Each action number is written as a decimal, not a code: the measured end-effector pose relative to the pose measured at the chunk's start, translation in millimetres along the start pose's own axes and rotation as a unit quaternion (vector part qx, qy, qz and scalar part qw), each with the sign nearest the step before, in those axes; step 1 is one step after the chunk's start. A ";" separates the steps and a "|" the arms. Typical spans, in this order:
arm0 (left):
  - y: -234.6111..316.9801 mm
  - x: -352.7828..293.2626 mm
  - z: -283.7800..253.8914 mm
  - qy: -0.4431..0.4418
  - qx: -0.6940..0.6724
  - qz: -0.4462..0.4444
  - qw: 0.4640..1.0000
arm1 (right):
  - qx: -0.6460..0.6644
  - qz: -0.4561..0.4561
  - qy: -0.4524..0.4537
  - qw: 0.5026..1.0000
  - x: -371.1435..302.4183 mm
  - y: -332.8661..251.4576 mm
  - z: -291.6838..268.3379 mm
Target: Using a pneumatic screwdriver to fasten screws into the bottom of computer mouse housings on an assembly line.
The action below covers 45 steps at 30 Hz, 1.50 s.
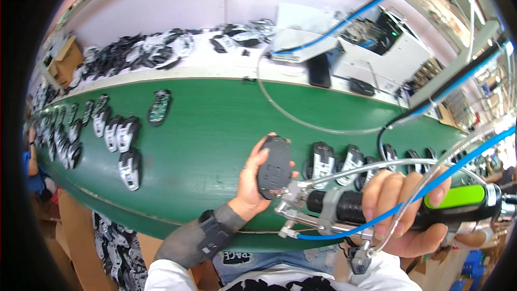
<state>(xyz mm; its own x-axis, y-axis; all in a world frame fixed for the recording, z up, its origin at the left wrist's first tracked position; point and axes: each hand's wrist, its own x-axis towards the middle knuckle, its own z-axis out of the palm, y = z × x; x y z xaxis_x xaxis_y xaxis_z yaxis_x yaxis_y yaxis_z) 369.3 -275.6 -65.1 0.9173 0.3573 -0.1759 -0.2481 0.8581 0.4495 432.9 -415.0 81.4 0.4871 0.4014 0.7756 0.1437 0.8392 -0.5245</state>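
My left hand (249, 179) is closed around a black computer mouse (275, 164), with its flat underside turned up. In my right hand (396, 205) lies a power screwdriver (350, 206) with a black body and a green panel, my fingers wrapped over it. Its metal front end (291, 196) points left and comes up to the lower edge of the mouse. Whether the tip touches a screw is too small to tell. Blue and clear hoses (479, 148) run from the tool across my right hand.
Half-built mice (129, 170) stand on the green belt (210, 124) at left, and more mice (323, 161) at right. One open mouse base with a green board (159, 108) lies alone. Behind are piled black shells (124, 54), a white machine (371, 56) and a phone (319, 71).
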 end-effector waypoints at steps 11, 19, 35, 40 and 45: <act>27.5 14.3 -30.9 0.032 0.774 0.220 0.593 | 0.015 0.176 0.040 0.983 3.3 -28.4 -13.0; 110.4 1.8 -60.6 0.079 0.787 0.428 0.438 | 0.002 0.168 0.046 0.985 10.2 -29.6 -17.7; 215.3 41.6 -125.3 0.261 0.864 0.347 0.255 | -0.080 0.175 0.082 0.978 14.8 -32.7 -20.4; 214.9 52.9 -146.1 0.268 0.882 0.219 0.320 | -0.090 0.180 0.085 0.976 14.6 -31.3 -18.5; 216.9 57.5 -143.6 0.285 0.896 0.144 0.308 | -0.074 0.186 0.076 0.977 16.8 -29.7 -17.6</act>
<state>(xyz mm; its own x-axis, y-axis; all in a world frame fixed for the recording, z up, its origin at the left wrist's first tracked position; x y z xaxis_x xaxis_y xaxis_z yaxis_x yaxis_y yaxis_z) 323.5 -16.0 -103.5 0.6067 0.7687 0.2024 0.7459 -0.6386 0.1894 452.0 -439.7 103.8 0.6496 0.5997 0.4673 0.0505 0.5793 -0.8136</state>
